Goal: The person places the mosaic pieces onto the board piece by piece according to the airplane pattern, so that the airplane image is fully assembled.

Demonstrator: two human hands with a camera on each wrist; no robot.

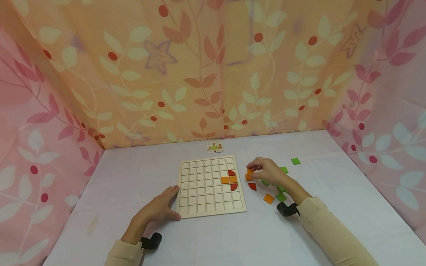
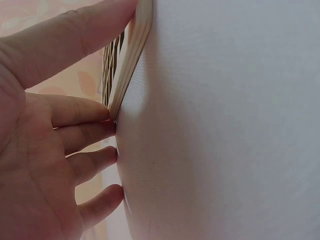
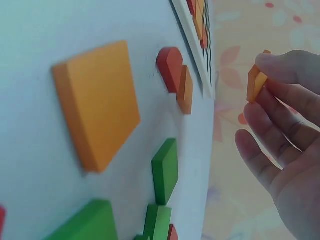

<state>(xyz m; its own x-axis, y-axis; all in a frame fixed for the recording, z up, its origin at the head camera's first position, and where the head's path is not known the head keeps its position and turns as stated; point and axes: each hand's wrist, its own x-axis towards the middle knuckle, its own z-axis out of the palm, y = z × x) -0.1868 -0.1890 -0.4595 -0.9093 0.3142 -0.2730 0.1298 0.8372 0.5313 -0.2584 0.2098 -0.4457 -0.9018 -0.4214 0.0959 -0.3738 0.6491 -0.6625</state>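
My right hand (image 1: 268, 171) pinches an orange square tile (image 3: 256, 80) between thumb and fingertips, raised over the table just right of the board. Under it lie another orange tile (image 1: 249, 177) and a red quarter-round piece (image 1: 252, 186). At the wooden grid board's (image 1: 200, 196) left side, my left hand (image 1: 159, 207) rests with its fingers spread and thumb and fingertips at the edge. Two orange squares (image 1: 229, 180) sit side by side in the board's right columns. A red quarter-round (image 1: 231, 173) sits above the outer one, and another red piece (image 1: 234, 187) below it.
Several green tiles (image 1: 280, 197) lie scattered near my right forearm, with an orange tile (image 1: 269, 198) among them. One green tile (image 1: 296, 161) lies farther right. Behind the board is a small pattern card (image 1: 214, 146). Patterned cloth (image 1: 211, 90) encloses the white table.
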